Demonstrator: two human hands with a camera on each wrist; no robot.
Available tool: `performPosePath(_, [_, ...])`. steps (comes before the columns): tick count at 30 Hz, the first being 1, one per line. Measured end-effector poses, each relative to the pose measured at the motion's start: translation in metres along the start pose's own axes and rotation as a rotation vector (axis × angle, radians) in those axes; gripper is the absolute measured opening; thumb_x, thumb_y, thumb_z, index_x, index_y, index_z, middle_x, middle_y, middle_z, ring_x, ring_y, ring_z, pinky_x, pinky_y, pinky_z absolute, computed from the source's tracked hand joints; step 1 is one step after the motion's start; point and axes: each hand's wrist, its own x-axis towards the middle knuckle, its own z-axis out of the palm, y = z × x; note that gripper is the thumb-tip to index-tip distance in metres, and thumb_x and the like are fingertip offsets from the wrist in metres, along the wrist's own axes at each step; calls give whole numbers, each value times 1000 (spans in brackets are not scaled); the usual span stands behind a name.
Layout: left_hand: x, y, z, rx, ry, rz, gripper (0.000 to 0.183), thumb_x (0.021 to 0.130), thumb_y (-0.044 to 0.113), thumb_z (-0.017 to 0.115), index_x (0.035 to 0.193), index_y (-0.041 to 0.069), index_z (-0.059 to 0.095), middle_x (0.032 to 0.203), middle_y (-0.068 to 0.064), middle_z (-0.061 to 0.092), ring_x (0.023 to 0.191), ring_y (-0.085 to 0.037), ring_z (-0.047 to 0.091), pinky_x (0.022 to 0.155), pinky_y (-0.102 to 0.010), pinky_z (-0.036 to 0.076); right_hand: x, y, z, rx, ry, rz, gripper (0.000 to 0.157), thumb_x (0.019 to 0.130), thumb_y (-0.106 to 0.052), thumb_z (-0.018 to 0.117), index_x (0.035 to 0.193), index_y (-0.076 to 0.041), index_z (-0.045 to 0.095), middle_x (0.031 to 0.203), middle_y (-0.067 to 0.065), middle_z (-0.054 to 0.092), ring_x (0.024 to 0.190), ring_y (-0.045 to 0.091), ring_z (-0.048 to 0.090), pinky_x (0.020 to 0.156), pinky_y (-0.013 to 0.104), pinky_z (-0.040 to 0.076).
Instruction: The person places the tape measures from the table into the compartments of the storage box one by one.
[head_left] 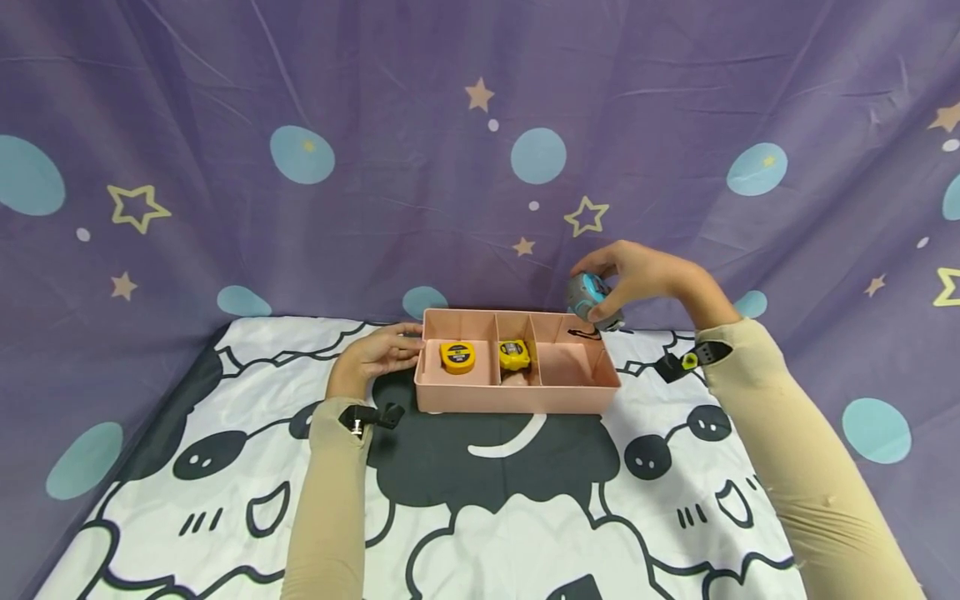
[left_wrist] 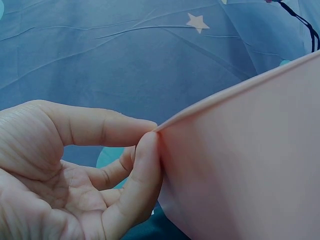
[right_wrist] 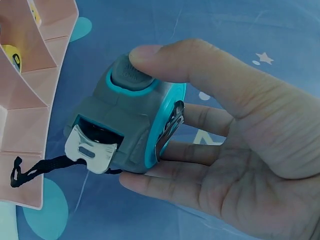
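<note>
R hand (head_left: 645, 273) is gripping the grey-blue tape measure (right_wrist: 127, 117) near the far-right corner of the pink organizer (head_left: 517, 401); L hand (head_left: 380, 348) is pinching its left edge. Prob. mid-placing; next move's likely calling for lowering, then loosening fingers.

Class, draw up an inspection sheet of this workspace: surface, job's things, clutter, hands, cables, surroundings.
Surface: cartoon-printed cloth.
Job's things: pink three-compartment box; yellow tape measure in its left compartment, second yellow tape measure in the middle; grey-and-blue tape measure.
Clutter: nothing seen.
Hands: left hand pinches the box's left rim; right hand holds the grey-and-blue tape measure.
Cables: nothing seen; a black strap trails from that tape measure.
Surroundings: purple star-and-dot backdrop.
</note>
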Motion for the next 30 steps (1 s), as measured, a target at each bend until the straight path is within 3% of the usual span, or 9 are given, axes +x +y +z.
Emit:
performPosePath(7, [-1, 0, 0, -12, 6, 0, 59, 101, -3, 56, 153, -4, 27, 98, -1, 73, 86, -9, 71, 73, -22, 61, 8, 5, 7, -4, -40, 5, 70, 75, -18, 90, 138, -6, 62, 118, 8, 72, 105, 25, 67, 83, 32, 55])
performPosePath(17, [-2, 0, -1, -7, -9, -3, 62, 101, -3, 54, 155, -5, 23, 97, 0, 74, 85, -8, 72, 74, -21, 61, 17, 10, 16, -11, -79, 25, 74, 75, -24, 91, 140, -6, 60, 126, 10, 69, 112, 28, 66, 93, 43, 56])
performPosePath(30, [-2, 0, 0, -20, -9, -1, 55, 101, -4, 54, 150, -3, 29, 97, 0, 73, 86, -9, 71, 73, -22, 61, 32, 16, 32, -17, -141, 32, 76, 73, -22, 91, 139, -2, 60, 125, 12, 70, 109, 29, 67, 89, 38, 56])
